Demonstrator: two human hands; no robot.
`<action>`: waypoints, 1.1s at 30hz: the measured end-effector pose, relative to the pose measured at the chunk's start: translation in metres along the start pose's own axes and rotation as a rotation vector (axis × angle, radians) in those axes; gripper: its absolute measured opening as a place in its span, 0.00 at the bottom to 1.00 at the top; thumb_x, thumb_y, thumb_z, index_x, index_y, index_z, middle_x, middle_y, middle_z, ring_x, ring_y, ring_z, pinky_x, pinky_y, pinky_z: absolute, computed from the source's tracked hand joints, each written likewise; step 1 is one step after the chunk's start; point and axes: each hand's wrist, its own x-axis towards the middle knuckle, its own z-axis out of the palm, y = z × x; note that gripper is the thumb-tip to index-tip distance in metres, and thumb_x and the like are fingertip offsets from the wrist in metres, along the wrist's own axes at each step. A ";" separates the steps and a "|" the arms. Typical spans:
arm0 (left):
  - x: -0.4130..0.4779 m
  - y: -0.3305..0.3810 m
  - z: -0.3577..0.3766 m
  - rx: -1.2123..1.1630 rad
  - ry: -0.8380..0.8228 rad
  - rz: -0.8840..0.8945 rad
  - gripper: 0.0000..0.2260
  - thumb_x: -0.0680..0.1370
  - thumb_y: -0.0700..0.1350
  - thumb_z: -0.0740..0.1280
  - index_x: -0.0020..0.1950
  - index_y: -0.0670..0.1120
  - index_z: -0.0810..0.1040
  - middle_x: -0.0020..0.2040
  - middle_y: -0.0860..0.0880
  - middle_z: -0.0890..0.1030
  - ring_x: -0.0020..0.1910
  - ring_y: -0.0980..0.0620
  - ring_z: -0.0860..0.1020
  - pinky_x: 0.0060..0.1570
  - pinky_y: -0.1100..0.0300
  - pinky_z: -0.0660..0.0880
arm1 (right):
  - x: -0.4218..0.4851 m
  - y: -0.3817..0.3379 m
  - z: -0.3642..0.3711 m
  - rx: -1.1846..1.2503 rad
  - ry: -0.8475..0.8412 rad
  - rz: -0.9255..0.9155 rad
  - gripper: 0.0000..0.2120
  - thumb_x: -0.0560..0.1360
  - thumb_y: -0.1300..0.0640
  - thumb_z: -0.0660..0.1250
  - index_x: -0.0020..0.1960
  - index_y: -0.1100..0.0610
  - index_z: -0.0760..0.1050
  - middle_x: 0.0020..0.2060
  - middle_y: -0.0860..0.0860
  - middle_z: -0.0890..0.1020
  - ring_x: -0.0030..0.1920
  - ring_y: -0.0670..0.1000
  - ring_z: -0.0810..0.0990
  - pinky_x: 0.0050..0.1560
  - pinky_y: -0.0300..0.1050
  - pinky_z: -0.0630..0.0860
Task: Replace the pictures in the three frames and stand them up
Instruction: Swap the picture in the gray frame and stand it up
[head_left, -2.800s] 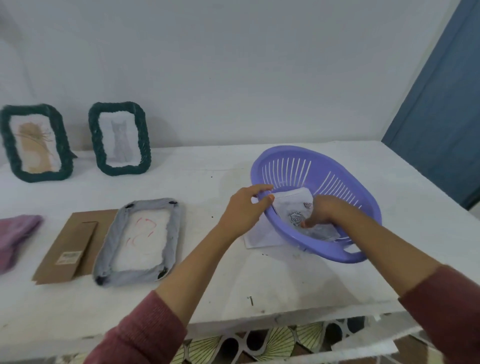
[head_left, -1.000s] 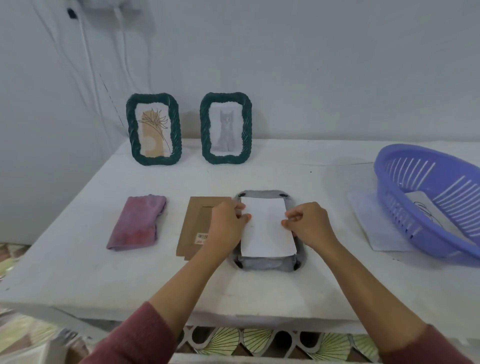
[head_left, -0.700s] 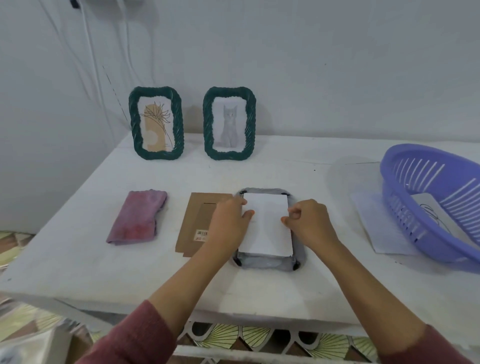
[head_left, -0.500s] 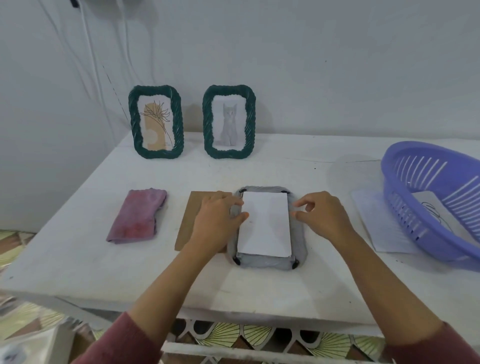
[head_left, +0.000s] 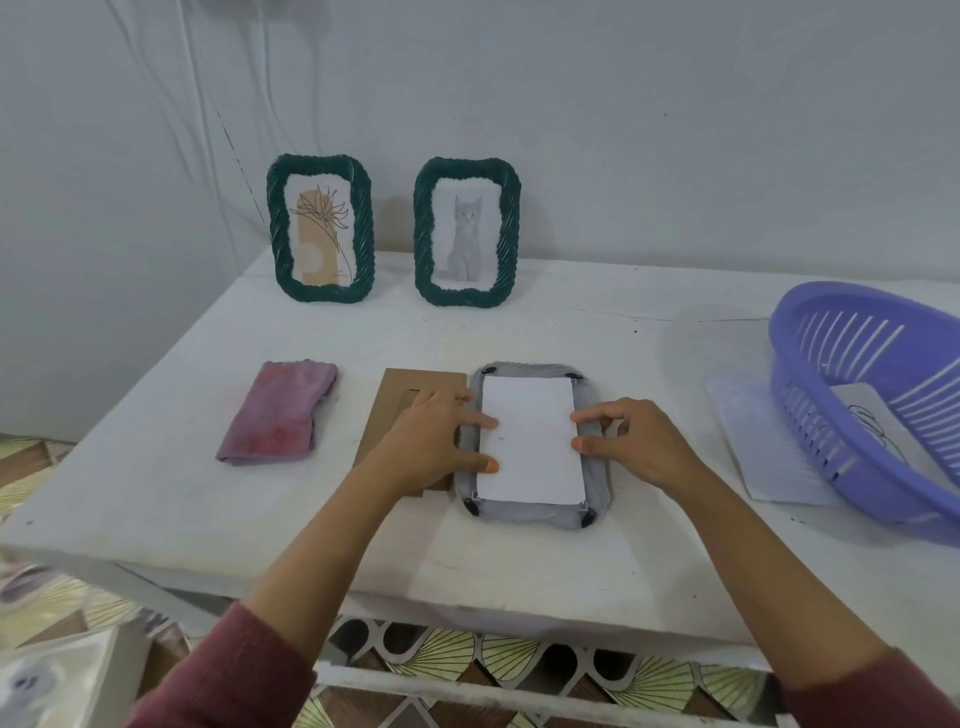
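Observation:
A grey frame (head_left: 535, 514) lies face down at the table's middle, with a white picture sheet (head_left: 530, 441) lying blank side up in its opening. My left hand (head_left: 436, 441) presses the sheet's left edge with fingertips and thumb. My right hand (head_left: 636, 441) touches its right edge with thumb and fingertips. The brown cardboard backing (head_left: 400, 384) lies left of the frame, partly under my left hand. Two green frames stand by the wall, one with a plant picture (head_left: 320, 228) and one with a cat picture (head_left: 466, 234).
A folded pink cloth (head_left: 280, 410) lies left of the backing. At the right a purple basket (head_left: 852, 410) holds a drawn sheet (head_left: 872, 421) and rests partly on another white sheet (head_left: 753, 441). The table's front edge is close below the frame.
Earlier both hands were at the basket taking a sheet. The sheet now lies in the grey frame, and in the last half second my fingers spread along its edges.

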 end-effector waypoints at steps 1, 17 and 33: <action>-0.001 0.001 0.000 -0.004 0.000 0.005 0.24 0.70 0.56 0.70 0.65 0.57 0.72 0.72 0.51 0.64 0.70 0.49 0.60 0.68 0.53 0.59 | 0.000 0.000 0.000 0.000 0.001 0.000 0.15 0.67 0.59 0.74 0.53 0.53 0.81 0.36 0.43 0.74 0.33 0.42 0.69 0.36 0.31 0.65; 0.010 0.004 0.000 0.065 -0.030 -0.008 0.29 0.72 0.58 0.68 0.70 0.54 0.66 0.74 0.49 0.60 0.73 0.48 0.57 0.71 0.51 0.55 | 0.014 0.004 0.005 0.053 0.111 -0.003 0.14 0.72 0.55 0.70 0.57 0.51 0.78 0.30 0.46 0.70 0.32 0.43 0.68 0.33 0.28 0.65; 0.010 0.001 0.002 0.050 -0.021 -0.002 0.28 0.71 0.58 0.68 0.70 0.55 0.67 0.74 0.49 0.60 0.73 0.49 0.57 0.71 0.50 0.54 | 0.016 0.004 0.005 0.079 0.093 0.012 0.14 0.72 0.55 0.70 0.58 0.52 0.78 0.29 0.46 0.68 0.31 0.44 0.67 0.34 0.35 0.63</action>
